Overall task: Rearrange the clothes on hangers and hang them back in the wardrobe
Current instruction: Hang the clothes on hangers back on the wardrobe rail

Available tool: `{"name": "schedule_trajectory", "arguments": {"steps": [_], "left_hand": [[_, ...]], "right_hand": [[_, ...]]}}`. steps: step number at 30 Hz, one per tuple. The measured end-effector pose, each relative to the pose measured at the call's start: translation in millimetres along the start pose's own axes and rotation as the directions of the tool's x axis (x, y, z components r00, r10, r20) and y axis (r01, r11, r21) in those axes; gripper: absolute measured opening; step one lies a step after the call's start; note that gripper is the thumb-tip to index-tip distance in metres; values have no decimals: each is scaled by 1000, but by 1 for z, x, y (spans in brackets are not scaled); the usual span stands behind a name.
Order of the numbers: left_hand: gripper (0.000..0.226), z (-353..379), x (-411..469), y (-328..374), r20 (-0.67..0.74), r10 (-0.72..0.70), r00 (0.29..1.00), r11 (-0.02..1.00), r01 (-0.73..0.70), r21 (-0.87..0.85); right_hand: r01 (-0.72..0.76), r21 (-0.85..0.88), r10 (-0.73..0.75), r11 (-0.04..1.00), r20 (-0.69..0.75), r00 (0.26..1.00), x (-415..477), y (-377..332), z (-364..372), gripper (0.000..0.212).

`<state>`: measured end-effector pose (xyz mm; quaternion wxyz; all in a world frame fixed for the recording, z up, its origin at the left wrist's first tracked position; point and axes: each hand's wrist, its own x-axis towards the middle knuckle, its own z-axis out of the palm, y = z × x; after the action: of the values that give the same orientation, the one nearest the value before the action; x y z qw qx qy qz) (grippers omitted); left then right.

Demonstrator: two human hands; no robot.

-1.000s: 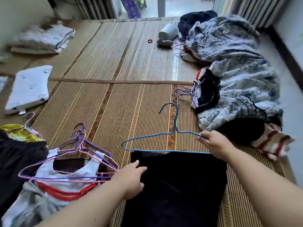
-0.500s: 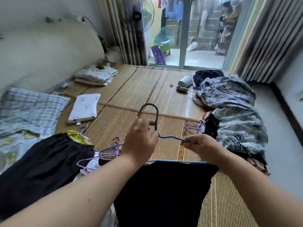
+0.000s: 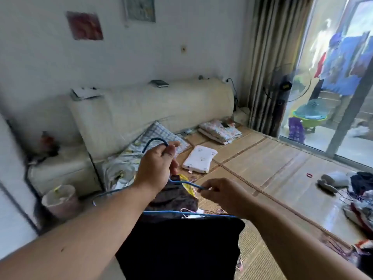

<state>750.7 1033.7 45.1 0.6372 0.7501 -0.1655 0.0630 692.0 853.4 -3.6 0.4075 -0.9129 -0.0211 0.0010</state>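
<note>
Left hand [image 3: 157, 166] grips the bendy blue hanger [image 3: 189, 184] by its hook, right hand [image 3: 222, 194] pinches its shoulder (limp dark garment [image 3: 181, 245] may slide).

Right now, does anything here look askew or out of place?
Yes. A pile of clothes lies heaped, not hung, at the right edge of the mat, with a hair dryer and a red hair tie loose beside it. The blue hanger with the dark garment looks slanted between the left hand and right hand.
</note>
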Motion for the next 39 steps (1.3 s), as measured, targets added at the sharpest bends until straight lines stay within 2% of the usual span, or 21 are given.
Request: {"name": "schedule_trajectory", "arguments": {"steps": [3, 6, 8, 15, 21, 26, 29, 32, 35, 39], "left_hand": [[23, -63, 6, -12, -83, -47, 995, 992, 37, -117], [31, -118, 12, -31, -143, -61, 988, 990, 42, -137], [27, -155, 19, -48, -167, -75, 983, 985, 48, -163], [26, -295, 95, -120, -271, -58, 961, 997, 42, -65], [29, -396, 174, -160, -241, 4, 970, 1000, -2, 9], [24, -434, 239, -165, -155, 60, 986, 998, -55, 38], [24, -443, 283, -170, -138, 82, 987, 996, -75, 53], [23, -444, 329, -186, -120, 95, 988, 991, -83, 100], [24, -439, 378, -214, -84, 74, 994, 991, -65, 114], [30, -417, 463, -276, -58, 15, 998, 994, -9, 107]], "right_hand": [[73, 30, -75, 997, 55, 996, 37, -36, 41, 18], [97, 3, -97, 995, 106, 990, 71, -61, 82, 23], [86, 4, -86, 996, 123, 989, 97, -73, 111, 26], [43, 70, -50, 997, 92, 995, 206, -146, 220, 18], [-17, 164, 1, 986, 98, 995, 300, -204, 287, 18], [-50, 217, 27, 975, 107, 994, 360, -232, 300, 14], [-67, 314, 48, 947, 67, 997, 404, -232, 301, 9], [-78, 430, 88, 899, -2, 996, 450, -217, 306, 7], [-117, 542, 191, 832, -81, 978, 497, -196, 314, 13], [-172, 651, 305, 739, -96, 947, 583, -148, 322, 14]]}}
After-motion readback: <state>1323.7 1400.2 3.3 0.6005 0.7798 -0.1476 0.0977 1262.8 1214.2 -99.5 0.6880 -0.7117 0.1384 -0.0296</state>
